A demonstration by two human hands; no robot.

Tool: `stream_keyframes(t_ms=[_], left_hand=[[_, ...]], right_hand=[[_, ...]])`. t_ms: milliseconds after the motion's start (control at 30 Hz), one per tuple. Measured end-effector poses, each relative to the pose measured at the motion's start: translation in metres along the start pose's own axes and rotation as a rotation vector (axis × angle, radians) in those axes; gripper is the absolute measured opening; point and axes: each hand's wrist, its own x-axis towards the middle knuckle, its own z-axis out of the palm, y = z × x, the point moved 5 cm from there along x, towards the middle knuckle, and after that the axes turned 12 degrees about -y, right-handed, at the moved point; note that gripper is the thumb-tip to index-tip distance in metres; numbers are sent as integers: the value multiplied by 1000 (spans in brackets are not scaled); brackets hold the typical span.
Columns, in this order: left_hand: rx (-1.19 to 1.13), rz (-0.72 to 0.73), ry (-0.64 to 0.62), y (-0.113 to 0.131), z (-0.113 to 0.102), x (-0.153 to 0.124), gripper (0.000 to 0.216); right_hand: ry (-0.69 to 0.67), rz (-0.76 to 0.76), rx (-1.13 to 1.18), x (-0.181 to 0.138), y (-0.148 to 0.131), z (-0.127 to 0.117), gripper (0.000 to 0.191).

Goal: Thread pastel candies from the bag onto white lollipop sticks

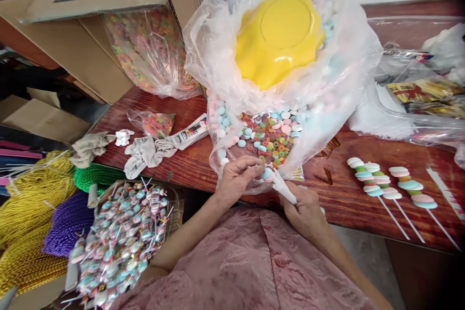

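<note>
Pale blue and pink, the candies [268, 175] sit between my hands, my left hand [237, 179] seemingly pinching them, my right hand [303, 205] clamped round white sticks [284, 189], and a slack pinch could drop them among loose rings [274, 143] in the open bag [323, 131].

Left hand [236, 178] near right hand [303, 207]

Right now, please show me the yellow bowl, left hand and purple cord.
Yellow bowl [281, 35]: head view, on its upturned base.
Left hand [235, 179]: head view, middle of hand.
Purple cord [69, 223]: head view, bundle's middle.
</note>
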Motion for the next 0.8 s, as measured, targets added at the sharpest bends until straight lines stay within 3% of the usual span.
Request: stream_keyframes(t_ms=[67, 233, 367, 600, 700, 800], left_hand=[[-42, -67, -2, -4, 3, 0, 25], [-408, -251, -2, -28, 21, -3, 35], [-397, -230, -6, -27, 28, 0, 34], [-583, -341, 125, -33, 34, 7, 43], [-538, -330, 95, -32, 36, 7, 50], [-204, -314, -18, -22, 18, 5, 53]], right_hand=[[11, -22, 21, 1, -1, 0, 27], [61, -24, 27, 1, 0, 2, 28], [91, -3, -4, 1, 4, 1, 28], [23, 70, 115, -14, 23, -9, 23], [75, 104, 148, -23, 35, -11, 24], [107, 126, 139, -26, 43, -7, 23]])
